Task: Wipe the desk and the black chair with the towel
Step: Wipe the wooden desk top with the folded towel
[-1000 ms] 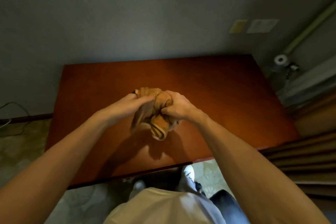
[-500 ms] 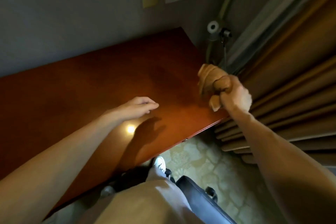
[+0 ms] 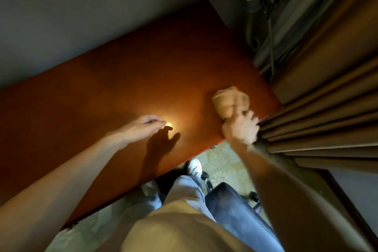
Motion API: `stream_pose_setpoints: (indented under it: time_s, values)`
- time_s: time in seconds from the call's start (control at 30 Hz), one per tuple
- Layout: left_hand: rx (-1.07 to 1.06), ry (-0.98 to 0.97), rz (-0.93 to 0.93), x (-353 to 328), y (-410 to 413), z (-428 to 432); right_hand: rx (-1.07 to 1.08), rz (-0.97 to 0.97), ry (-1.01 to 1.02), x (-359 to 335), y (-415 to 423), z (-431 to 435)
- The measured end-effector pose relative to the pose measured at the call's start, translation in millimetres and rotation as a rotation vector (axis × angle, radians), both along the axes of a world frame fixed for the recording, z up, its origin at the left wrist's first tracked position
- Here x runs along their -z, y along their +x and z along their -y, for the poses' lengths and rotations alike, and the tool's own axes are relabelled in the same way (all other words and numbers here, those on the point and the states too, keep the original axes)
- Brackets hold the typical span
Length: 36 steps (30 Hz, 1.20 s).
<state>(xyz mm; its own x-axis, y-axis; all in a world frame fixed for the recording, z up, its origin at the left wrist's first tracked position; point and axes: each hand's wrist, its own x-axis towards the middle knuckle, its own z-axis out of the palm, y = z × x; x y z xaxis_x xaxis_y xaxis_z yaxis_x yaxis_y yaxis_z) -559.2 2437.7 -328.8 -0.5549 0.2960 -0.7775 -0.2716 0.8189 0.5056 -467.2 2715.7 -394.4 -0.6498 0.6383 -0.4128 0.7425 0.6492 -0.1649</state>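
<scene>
A person's right hand [image 3: 241, 129] grips a bunched tan cloth towel [image 3: 231, 102] at the right front corner of a reddish-brown wooden desk [image 3: 122, 92]; left hand [image 3: 143, 127] hovers w/ fingers relaxed, holding nothing. Best approach, prob.: press the towel flat, sweep overlapping strokes leftward.

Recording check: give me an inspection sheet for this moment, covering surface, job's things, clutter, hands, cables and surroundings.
Surface: reddish-brown desk, with a bright light reflection on it.
Job's things: bunched tan towel over the desk's right end, contact unclear; black chair beside the person's legs.
Clutter: nothing seen.
Hands: right hand grips the towel; left hand open above the desk.
Cables: dark cord hanging near the wall corner.
Surroundings: brown curtain, grey wall, patterned floor.
</scene>
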Motion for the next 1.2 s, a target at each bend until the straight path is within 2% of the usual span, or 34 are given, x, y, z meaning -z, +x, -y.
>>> stream_pose_setpoints:
  time_s: [0.07,0.1,0.17,0.2,0.27,0.33,0.4,0.43,0.5,0.53,0.6,0.73,0.8,0.9,1.0,1.07,1.13,1.2]
  values:
    - [-0.063,-0.001,0.002,3.7,4.1,11.8,-0.144,0.016,-0.047,-3.0,5.8,67.4]
    - [-0.092,-0.004,-0.007,3.7,6.0,16.9,-0.249,0.038,-0.164,-6.6,6.8,99.1]
    - [-0.095,-0.063,-0.035,4.4,7.6,33.4,-0.394,0.149,-0.555,-12.4,2.9,156.1]
    - [-0.04,-0.119,-0.045,2.9,8.6,43.3,-0.411,0.201,-0.713,-16.9,0.6,174.8]
    - [0.006,-0.16,-0.055,-2.5,10.4,69.6,-0.371,0.178,-0.787,-21.9,-7.3,193.2]
    - [-0.126,-0.054,-0.066,-9.6,16.8,99.7,-0.344,0.084,-0.631,-24.3,-13.3,186.6]
    - [-0.279,0.024,-0.1,-17.8,25.7,130.9,-0.335,-0.078,-0.336,-29.4,-22.8,166.7]
    - [-0.295,0.03,-0.109,-17.9,28.1,138.6,-0.32,-0.169,-0.198,-34.4,-28.2,147.1]
    - [-0.335,0.046,-0.103,-14.0,42.1,172.7,-0.335,-0.293,-0.056,-38.1,-37.6,130.1]
    - [-0.353,0.055,-0.093,-10.8,51.1,192.2,-0.349,-0.286,-0.015,-39.5,-39.9,128.5]
    - [-0.385,0.065,-0.111,-0.5,71.5,232.9,-0.39,-0.154,0.094,-36.3,-39.3,138.3]
    - [-0.439,0.106,-0.075,11.0,116.7,323.7,-0.444,0.078,0.146,-7.1,-5.7,237.5]
    - [-0.477,0.132,-0.039,17.2,136.2,376.2,-0.473,0.068,0.192,13.9,27.1,313.0]
    - [-0.633,0.141,-0.008,33.3,167.4,464.9,-0.659,-0.051,0.176,24.2,72.8,444.3]
    - [-0.8,0.081,-0.027,43.5,194.8,533.9,-0.826,0.004,0.011,11.0,108.0,574.9]
    - [-0.845,0.057,-0.028,44.7,207.5,560.6,-0.907,0.076,-0.199,7.5,118.5,645.8]
    - [-0.852,0.031,-0.053,42.4,218.1,584.8,-0.848,0.136,-0.537,7.8,123.4,696.6]
    - [-0.878,0.017,-0.136,40.9,224.5,608.2,-0.628,0.16,-0.889,2.3,126.0,722.5]
